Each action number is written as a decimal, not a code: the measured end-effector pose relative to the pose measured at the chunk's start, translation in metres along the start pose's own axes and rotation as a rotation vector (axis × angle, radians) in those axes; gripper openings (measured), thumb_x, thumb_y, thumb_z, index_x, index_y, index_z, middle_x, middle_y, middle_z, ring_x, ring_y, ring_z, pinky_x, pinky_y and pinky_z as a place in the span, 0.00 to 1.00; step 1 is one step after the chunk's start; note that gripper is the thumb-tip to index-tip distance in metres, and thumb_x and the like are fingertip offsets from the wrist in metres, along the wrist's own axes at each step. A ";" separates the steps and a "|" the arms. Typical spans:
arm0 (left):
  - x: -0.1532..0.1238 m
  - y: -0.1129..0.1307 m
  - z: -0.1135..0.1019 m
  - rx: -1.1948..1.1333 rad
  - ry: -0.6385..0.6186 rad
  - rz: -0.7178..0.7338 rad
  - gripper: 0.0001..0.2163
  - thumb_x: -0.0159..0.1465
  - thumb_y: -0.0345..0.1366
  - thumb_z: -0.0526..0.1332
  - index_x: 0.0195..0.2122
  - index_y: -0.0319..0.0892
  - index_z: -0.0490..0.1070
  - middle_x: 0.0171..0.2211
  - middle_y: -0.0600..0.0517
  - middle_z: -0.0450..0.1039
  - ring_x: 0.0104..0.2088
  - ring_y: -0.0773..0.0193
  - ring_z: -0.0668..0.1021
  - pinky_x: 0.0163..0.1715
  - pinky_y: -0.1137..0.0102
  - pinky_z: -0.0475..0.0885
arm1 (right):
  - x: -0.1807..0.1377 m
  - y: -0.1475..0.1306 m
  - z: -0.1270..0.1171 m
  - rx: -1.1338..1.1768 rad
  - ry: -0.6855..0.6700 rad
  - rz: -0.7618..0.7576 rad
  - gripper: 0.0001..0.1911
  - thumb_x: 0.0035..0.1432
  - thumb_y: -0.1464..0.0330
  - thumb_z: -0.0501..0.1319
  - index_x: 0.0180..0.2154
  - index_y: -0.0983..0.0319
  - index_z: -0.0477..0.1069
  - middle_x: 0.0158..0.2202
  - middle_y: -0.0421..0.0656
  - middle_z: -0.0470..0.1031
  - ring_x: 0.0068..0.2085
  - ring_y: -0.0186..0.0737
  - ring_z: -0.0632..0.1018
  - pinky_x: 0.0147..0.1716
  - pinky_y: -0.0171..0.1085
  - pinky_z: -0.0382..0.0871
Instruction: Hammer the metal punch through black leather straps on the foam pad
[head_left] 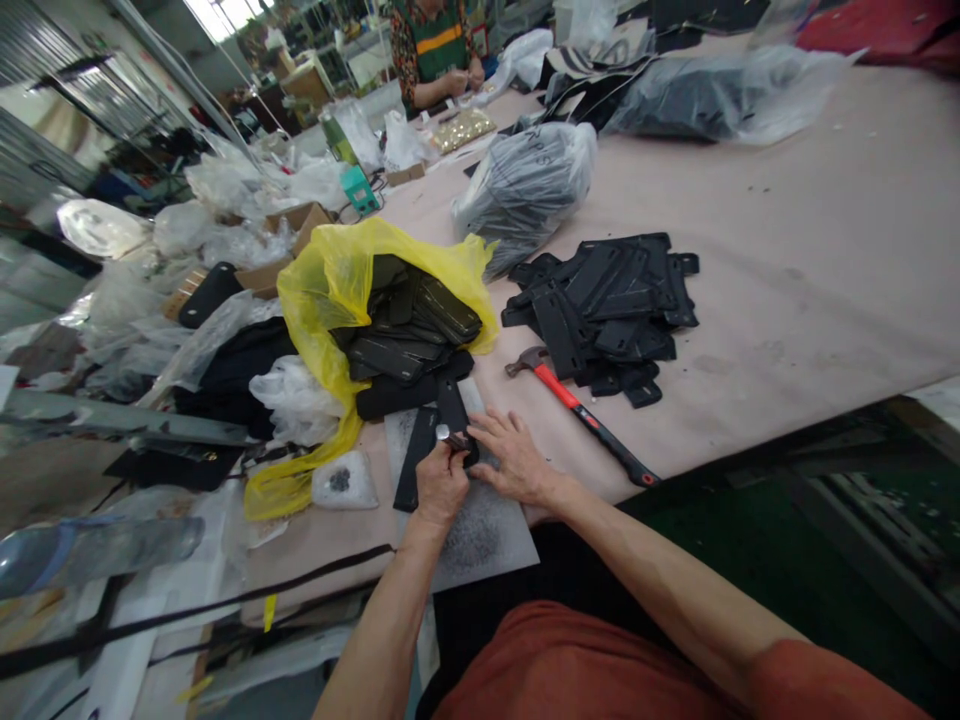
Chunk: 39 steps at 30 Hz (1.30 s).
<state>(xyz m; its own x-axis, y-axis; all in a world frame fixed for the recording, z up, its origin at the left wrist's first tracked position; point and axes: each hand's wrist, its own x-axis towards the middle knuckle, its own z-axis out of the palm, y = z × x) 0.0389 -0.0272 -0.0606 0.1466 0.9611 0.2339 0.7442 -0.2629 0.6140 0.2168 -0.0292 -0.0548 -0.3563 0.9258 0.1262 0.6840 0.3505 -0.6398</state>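
Observation:
My left hand (442, 482) is closed around a short metal punch (444, 433), its silver end showing above the fingers. The punch stands over a black flat piece (452, 405) that lies on a worn, speckled board (480, 540). My right hand (514, 457) is spread flat beside it, fingertips at the edge of that piece. Another black strip (416, 460) lies to the left on the board. A claw hammer (592, 415) with a red and black handle rests on the table to the right of my right hand.
A yellow plastic bag (322, 270) full of black pieces sits behind the board. Loose black pieces (607, 300) are piled to its right. A small bag of dark bits (345, 482) lies at left. Across the table (787, 250), a person (439, 60) works with both hands.

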 end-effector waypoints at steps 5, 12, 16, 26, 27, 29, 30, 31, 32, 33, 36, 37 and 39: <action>-0.002 -0.002 0.003 -0.027 0.036 -0.003 0.10 0.64 0.30 0.55 0.43 0.43 0.73 0.43 0.48 0.80 0.44 0.59 0.81 0.47 0.65 0.76 | -0.013 0.025 -0.043 -0.228 0.246 0.303 0.24 0.60 0.64 0.56 0.56 0.66 0.64 0.57 0.57 0.64 0.56 0.57 0.65 0.53 0.51 0.61; -0.004 -0.003 0.004 -0.017 0.021 -0.025 0.10 0.62 0.29 0.56 0.44 0.45 0.72 0.41 0.49 0.80 0.43 0.58 0.81 0.46 0.65 0.76 | -0.018 0.062 -0.077 -0.402 0.093 0.584 0.14 0.59 0.73 0.50 0.45 0.68 0.67 0.42 0.58 0.69 0.43 0.55 0.73 0.40 0.47 0.66; -0.005 0.000 0.001 -0.003 0.015 -0.024 0.09 0.62 0.29 0.56 0.41 0.46 0.71 0.38 0.49 0.80 0.42 0.58 0.81 0.44 0.66 0.76 | -0.009 0.059 -0.077 0.132 -0.006 0.765 0.10 0.51 0.74 0.55 0.38 0.65 0.67 0.38 0.54 0.71 0.41 0.51 0.75 0.37 0.44 0.68; -0.007 0.003 -0.002 0.029 0.006 -0.036 0.07 0.63 0.28 0.57 0.40 0.44 0.70 0.34 0.51 0.79 0.37 0.60 0.81 0.38 0.70 0.73 | -0.005 -0.041 -0.139 0.556 0.115 0.550 0.17 0.65 0.55 0.46 0.33 0.60 0.62 0.21 0.34 0.58 0.15 0.28 0.57 0.13 0.30 0.53; -0.008 0.003 -0.002 0.037 0.008 -0.029 0.07 0.63 0.28 0.57 0.40 0.44 0.70 0.34 0.51 0.79 0.37 0.60 0.81 0.38 0.70 0.73 | -0.005 -0.056 -0.150 0.535 0.245 0.387 0.18 0.65 0.53 0.48 0.34 0.59 0.62 0.21 0.34 0.59 0.16 0.29 0.59 0.14 0.30 0.54; -0.008 0.002 -0.001 0.052 0.012 -0.023 0.06 0.63 0.29 0.57 0.40 0.44 0.71 0.33 0.51 0.79 0.37 0.59 0.81 0.37 0.70 0.72 | -0.006 -0.079 -0.165 0.377 0.482 0.151 0.17 0.65 0.53 0.50 0.36 0.59 0.62 0.24 0.37 0.63 0.20 0.31 0.63 0.18 0.31 0.56; -0.008 0.002 -0.001 0.058 0.014 -0.022 0.06 0.63 0.29 0.57 0.40 0.44 0.71 0.33 0.50 0.79 0.37 0.59 0.81 0.37 0.70 0.72 | -0.008 -0.087 -0.169 0.274 0.502 0.073 0.15 0.66 0.54 0.50 0.35 0.59 0.62 0.24 0.37 0.64 0.21 0.32 0.64 0.19 0.32 0.56; -0.008 0.002 -0.001 0.061 0.015 -0.021 0.06 0.63 0.29 0.57 0.40 0.44 0.71 0.34 0.50 0.79 0.37 0.59 0.81 0.37 0.70 0.72 | -0.010 -0.092 -0.170 0.155 0.463 0.022 0.14 0.66 0.56 0.50 0.34 0.59 0.62 0.23 0.37 0.64 0.21 0.32 0.63 0.19 0.32 0.55; -0.008 0.002 0.000 0.063 0.014 -0.021 0.07 0.63 0.29 0.57 0.40 0.44 0.71 0.33 0.51 0.79 0.37 0.59 0.81 0.37 0.70 0.72 | -0.012 -0.094 -0.170 0.039 0.364 -0.010 0.13 0.66 0.58 0.50 0.32 0.59 0.61 0.22 0.37 0.63 0.20 0.32 0.62 0.19 0.33 0.52; -0.008 0.002 0.000 0.063 0.013 -0.019 0.07 0.63 0.29 0.57 0.40 0.44 0.71 0.33 0.51 0.78 0.37 0.59 0.81 0.36 0.70 0.72 | -0.014 -0.096 -0.170 -0.070 0.235 -0.034 0.12 0.65 0.60 0.51 0.31 0.59 0.61 0.20 0.36 0.61 0.19 0.31 0.60 0.19 0.34 0.48; -0.008 0.003 0.000 0.056 0.007 -0.016 0.07 0.63 0.29 0.57 0.40 0.44 0.71 0.33 0.50 0.79 0.37 0.59 0.81 0.37 0.70 0.72 | -0.015 -0.098 -0.174 -0.230 0.033 -0.069 0.12 0.64 0.62 0.53 0.29 0.59 0.60 0.18 0.34 0.59 0.17 0.30 0.57 0.20 0.35 0.43; -0.008 0.003 -0.001 0.055 0.007 -0.021 0.07 0.63 0.29 0.57 0.40 0.44 0.71 0.33 0.50 0.79 0.37 0.59 0.81 0.37 0.70 0.72 | -0.015 -0.099 -0.176 -0.209 0.085 -0.064 0.12 0.65 0.62 0.52 0.29 0.59 0.60 0.18 0.34 0.59 0.18 0.31 0.58 0.20 0.34 0.44; -0.007 0.004 -0.001 0.058 0.005 -0.038 0.06 0.63 0.29 0.57 0.39 0.44 0.71 0.33 0.50 0.79 0.37 0.59 0.81 0.37 0.70 0.71 | -0.014 -0.101 -0.178 -0.116 0.283 -0.029 0.14 0.68 0.60 0.46 0.31 0.59 0.59 0.20 0.36 0.60 0.20 0.32 0.61 0.20 0.33 0.47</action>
<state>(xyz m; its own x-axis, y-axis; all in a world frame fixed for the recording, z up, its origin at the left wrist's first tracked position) 0.0404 -0.0350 -0.0588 0.1147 0.9699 0.2147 0.7859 -0.2208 0.5776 0.2661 -0.0520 0.1432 -0.1963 0.9123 0.3594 0.7500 0.3758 -0.5443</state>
